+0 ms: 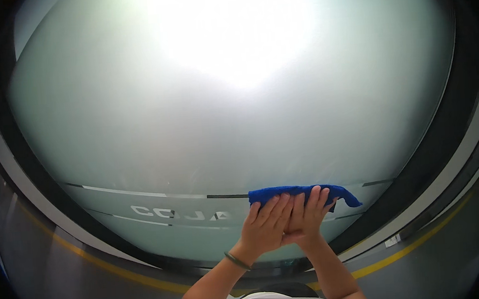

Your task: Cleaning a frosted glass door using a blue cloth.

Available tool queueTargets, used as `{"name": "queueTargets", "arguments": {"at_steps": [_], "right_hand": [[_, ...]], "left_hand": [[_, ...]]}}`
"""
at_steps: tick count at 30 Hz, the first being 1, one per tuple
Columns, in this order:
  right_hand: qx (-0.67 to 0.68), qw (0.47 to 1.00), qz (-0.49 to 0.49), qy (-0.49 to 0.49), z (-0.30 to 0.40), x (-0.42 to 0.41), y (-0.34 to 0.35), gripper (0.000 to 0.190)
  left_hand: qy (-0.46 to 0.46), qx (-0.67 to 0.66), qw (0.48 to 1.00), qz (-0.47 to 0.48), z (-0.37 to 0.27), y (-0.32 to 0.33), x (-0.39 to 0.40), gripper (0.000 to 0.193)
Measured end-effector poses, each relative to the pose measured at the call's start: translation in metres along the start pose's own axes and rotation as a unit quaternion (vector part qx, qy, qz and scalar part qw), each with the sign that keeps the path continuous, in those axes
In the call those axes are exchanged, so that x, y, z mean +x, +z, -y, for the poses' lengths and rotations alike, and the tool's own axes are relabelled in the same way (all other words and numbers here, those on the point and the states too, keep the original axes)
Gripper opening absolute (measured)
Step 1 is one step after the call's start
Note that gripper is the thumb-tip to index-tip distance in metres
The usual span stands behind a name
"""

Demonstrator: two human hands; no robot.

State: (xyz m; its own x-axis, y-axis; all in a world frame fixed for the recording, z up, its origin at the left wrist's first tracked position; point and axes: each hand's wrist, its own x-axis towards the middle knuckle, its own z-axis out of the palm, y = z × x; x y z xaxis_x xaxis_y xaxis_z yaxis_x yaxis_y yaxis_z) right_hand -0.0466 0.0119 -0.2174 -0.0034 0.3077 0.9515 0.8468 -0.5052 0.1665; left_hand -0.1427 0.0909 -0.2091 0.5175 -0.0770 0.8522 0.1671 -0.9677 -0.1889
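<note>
A folded blue cloth lies pressed against a large frosted glass pane, over the dark and clear line near its lower part. Flat on the cloth's left half is my left hand, fingers extended upward, a green bangle at its wrist. My right hand presses the cloth beside it, fingers slightly spread, and the two hands touch. One end of the cloth hangs out past my right fingers. Palms and the underside of the cloth are hidden.
Clear cut-out lettering runs across the pane left of my hands. A dark frame borders the glass. Below are a grey floor with a yellow line, and a white socket plate at lower right. Bright glare covers the upper glass.
</note>
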Motion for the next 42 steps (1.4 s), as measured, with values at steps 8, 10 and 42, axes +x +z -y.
{"name": "queueTargets", "arguments": {"at_steps": [8, 10, 42], "right_hand": [[-0.002, 0.999, 0.01, 0.04, 0.011, 0.003, 0.001, 0.056], [-0.006, 0.998, -0.008, 0.065, 0.02, 0.004, 0.005, 0.056], [-0.043, 0.996, 0.0, 0.077, -0.115, -0.022, -0.015, 0.057]], "left_hand": [[-0.011, -0.01, 1.0, 0.026, 0.003, -0.009, 0.001, 0.077], [0.009, 0.0, 0.999, 0.033, 0.009, -0.016, 0.002, 0.078], [0.113, 0.003, 0.993, -0.025, -0.079, 0.049, 0.083, 0.073]]}}
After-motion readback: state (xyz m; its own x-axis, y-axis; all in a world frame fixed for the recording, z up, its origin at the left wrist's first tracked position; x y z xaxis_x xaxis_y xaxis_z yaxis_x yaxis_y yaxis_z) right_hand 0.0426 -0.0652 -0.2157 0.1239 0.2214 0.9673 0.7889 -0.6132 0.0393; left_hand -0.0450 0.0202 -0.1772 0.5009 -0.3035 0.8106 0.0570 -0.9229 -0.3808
